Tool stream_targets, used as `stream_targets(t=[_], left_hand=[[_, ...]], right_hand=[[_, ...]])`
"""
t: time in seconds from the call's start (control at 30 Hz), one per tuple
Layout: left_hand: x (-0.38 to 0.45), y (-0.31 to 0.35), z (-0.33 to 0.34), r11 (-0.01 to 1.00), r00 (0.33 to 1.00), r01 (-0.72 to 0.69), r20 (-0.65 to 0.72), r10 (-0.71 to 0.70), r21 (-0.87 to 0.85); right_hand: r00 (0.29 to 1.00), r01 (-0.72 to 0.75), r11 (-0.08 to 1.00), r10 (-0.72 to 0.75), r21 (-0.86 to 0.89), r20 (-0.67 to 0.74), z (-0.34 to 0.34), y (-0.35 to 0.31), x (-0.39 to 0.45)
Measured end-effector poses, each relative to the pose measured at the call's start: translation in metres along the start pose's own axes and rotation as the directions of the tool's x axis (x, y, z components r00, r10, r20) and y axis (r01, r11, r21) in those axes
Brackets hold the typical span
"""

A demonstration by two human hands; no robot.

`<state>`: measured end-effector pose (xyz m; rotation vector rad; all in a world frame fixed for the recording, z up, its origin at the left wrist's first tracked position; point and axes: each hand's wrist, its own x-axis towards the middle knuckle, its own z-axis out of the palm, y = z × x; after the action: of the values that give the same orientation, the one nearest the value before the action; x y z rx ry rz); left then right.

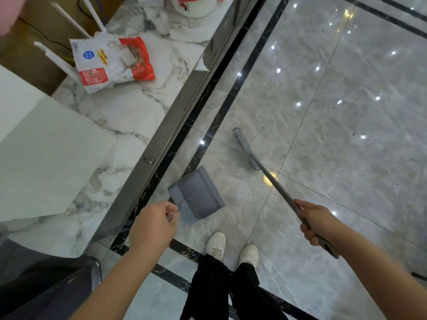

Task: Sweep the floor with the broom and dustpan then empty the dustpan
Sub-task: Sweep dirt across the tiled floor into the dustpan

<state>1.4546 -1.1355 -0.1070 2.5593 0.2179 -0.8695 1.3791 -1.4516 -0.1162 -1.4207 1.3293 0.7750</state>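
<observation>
A grey dustpan [196,195] sits on the glossy grey tile floor just ahead of my feet, its comb edge facing me. My left hand [153,227] grips the top of the dustpan's thin handle, which is mostly hidden by the hand. My right hand [317,221] grips the grey pole of the broom [246,150]. The broom head rests on the floor beyond the dustpan, to its right. Small dark specks of dirt [353,134] lie scattered on the tiles further right.
A marble-topped counter [129,107] with a metal edge runs along my left, carrying a red and white snack bag [111,63], a white box [46,153] and a white and red tub [196,5]. A dark bin [50,289] stands at lower left. My white shoes [231,248] stand behind the dustpan.
</observation>
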Motion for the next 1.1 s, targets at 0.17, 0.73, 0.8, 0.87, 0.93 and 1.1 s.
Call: stream_targets(t=[0.17,0.73,0.8,0.87,0.93,1.1], left_hand=[[-0.001,-0.021,0.0,0.998,0.997,0.065,-0.048,-0.066,-0.005],[0.001,-0.021,0.004,0.998,0.997,0.057,-0.042,-0.058,-0.032],[0.001,-0.021,0.004,0.998,0.998,0.05,-0.044,-0.051,-0.034],[-0.001,-0.022,0.003,0.998,0.998,0.04,-0.046,-0.042,-0.05],[-0.002,-0.024,0.002,0.997,0.998,0.031,-0.048,-0.035,-0.072],[-0.002,-0.017,0.004,0.989,0.999,0.017,-0.042,-0.023,-0.144]], right_hand=[[0.994,-0.053,0.996,0.06,-0.074,0.095,0.043,0.026,0.002],[0.988,-0.024,0.997,0.036,-0.077,0.151,0.062,-0.003,-0.015],[0.97,-0.101,0.992,0.114,-0.071,0.217,0.068,0.0,-0.013],[0.942,-0.153,0.987,0.163,-0.058,0.294,0.064,0.0,-0.016],[0.921,-0.181,0.983,0.173,-0.009,0.349,0.054,-0.002,-0.018],[0.931,-0.189,0.973,0.134,0.132,0.341,0.035,-0.011,-0.026]])
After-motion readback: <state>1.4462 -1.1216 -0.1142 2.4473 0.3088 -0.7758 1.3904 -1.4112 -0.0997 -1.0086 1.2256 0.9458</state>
